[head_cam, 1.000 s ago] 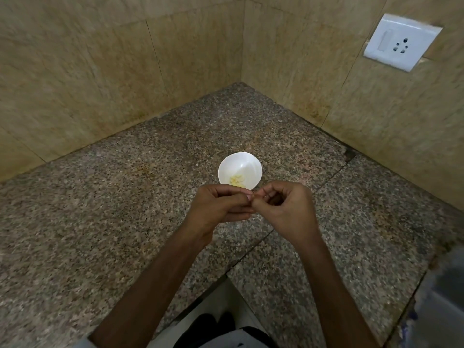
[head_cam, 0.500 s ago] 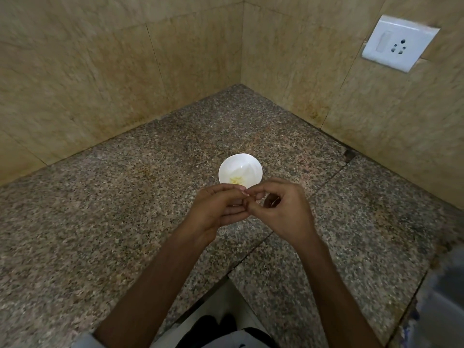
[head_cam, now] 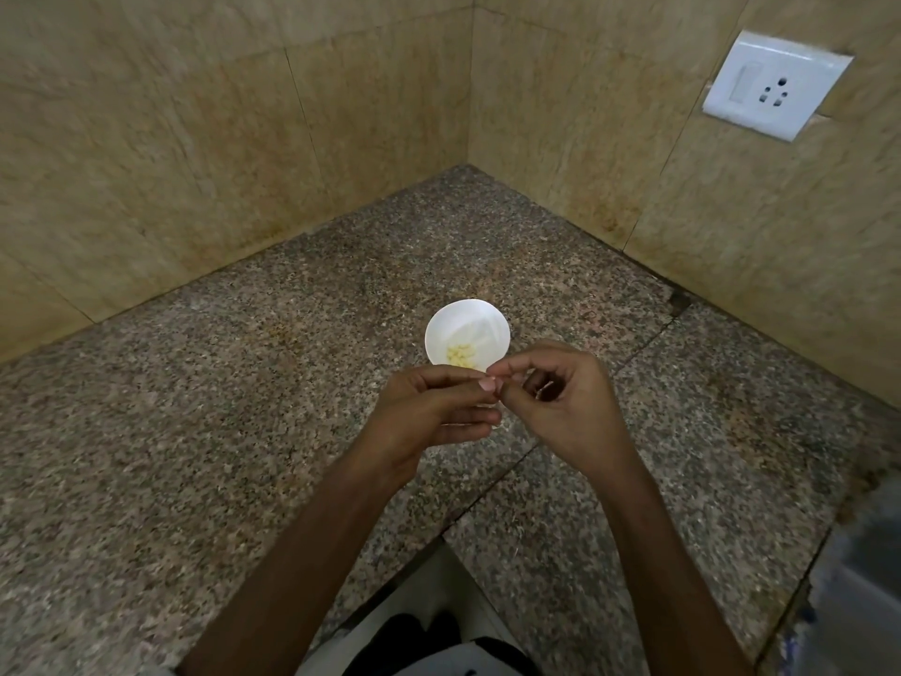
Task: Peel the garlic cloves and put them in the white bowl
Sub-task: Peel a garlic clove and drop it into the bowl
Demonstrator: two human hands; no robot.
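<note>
A small white bowl (head_cam: 467, 329) stands on the speckled granite counter (head_cam: 244, 407), with several pale yellow peeled garlic cloves (head_cam: 460, 354) in its bottom. Just in front of the bowl my left hand (head_cam: 429, 412) and my right hand (head_cam: 565, 407) meet fingertip to fingertip. Both pinch a small garlic clove (head_cam: 493, 384) between thumb and fingers; the fingers hide most of it. My right hand's other fingers are curled, and something small lies in the shadowed palm.
Tiled walls close the counter corner behind the bowl. A white switch and socket plate (head_cam: 775, 85) is on the right wall. The counter's front edge and a seam run below my forearms; a blurred grey object (head_cam: 858, 602) sits at the lower right.
Both hands have stayed just in front of the bowl, working at the clove. The right hand's fingers have opened out a little and its pinch sits slightly higher, nearer the bowl's rim.
</note>
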